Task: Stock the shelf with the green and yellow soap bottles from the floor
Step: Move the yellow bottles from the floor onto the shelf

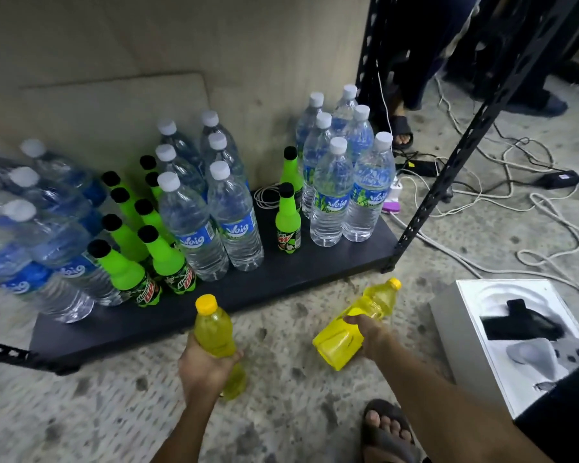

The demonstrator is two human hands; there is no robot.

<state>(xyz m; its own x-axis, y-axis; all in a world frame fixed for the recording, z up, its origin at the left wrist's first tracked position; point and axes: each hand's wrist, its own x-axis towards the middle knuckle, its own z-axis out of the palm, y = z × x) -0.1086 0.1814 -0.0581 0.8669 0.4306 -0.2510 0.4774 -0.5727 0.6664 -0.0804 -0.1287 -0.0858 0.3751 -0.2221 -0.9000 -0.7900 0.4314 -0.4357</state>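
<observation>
glossy translucent yellow plastic bottles (214, 332); clear shiny plastic water bottles (234, 218); matt dark shelf board (315, 265); rough speckled concrete floor (281, 412).

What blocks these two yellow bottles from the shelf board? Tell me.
Nothing visible does. The left hand grips the upright yellow bottle, the right hand the tilted yellow bottle, both in front of the shelf board, whose front strip is bare; water bottles and green bottles stand farther back.
</observation>
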